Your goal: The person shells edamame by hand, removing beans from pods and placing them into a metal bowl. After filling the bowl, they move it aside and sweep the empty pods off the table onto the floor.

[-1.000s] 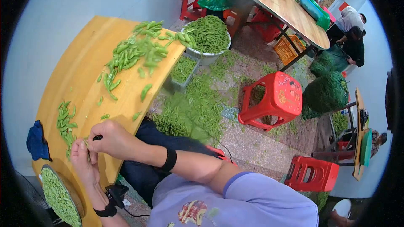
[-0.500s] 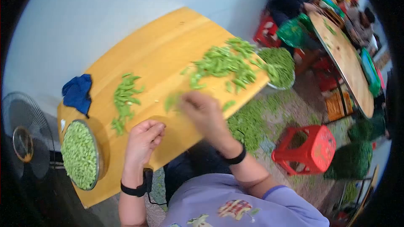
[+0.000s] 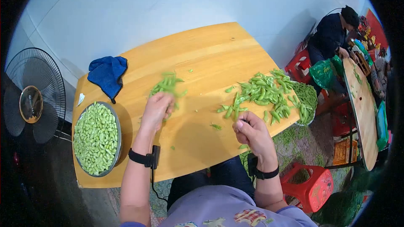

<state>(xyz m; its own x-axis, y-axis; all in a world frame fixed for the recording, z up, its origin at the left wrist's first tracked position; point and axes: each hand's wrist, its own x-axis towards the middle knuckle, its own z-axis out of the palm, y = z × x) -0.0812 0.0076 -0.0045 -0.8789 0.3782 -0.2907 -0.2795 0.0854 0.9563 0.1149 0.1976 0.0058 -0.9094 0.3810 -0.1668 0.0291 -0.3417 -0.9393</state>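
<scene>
My left hand (image 3: pixel 159 111) is over the table beside a small heap of green bean pods (image 3: pixel 167 83). Its fingers are curled, and the blurred green at their tips does not show clearly what they hold. My right hand (image 3: pixel 254 135) is closed in a pinch near the table's front edge; anything between thumb and fingers is hidden. Just beyond it lies a larger spread of green soybean pods (image 3: pixel 265 93), with a single pod (image 3: pixel 216 127) apart on the wood. At the left stands a metal bowl (image 3: pixel 119 143) heaped with shelled green beans (image 3: pixel 96 138).
A blue cloth (image 3: pixel 107 75) lies on the wooden table (image 3: pixel 202 50). A fan (image 3: pixel 31 96) stands at the left. On the right are a basin of pods (image 3: pixel 306 98), a red stool (image 3: pixel 309 185), pods on the floor, and a person (image 3: pixel 330 35) at another table (image 3: pixel 362 113).
The view has swung, so the table appears further right. My right hand, blurred before over the table's middle, is now by the larger pod heap; my left hand has moved forward to the small heap.
</scene>
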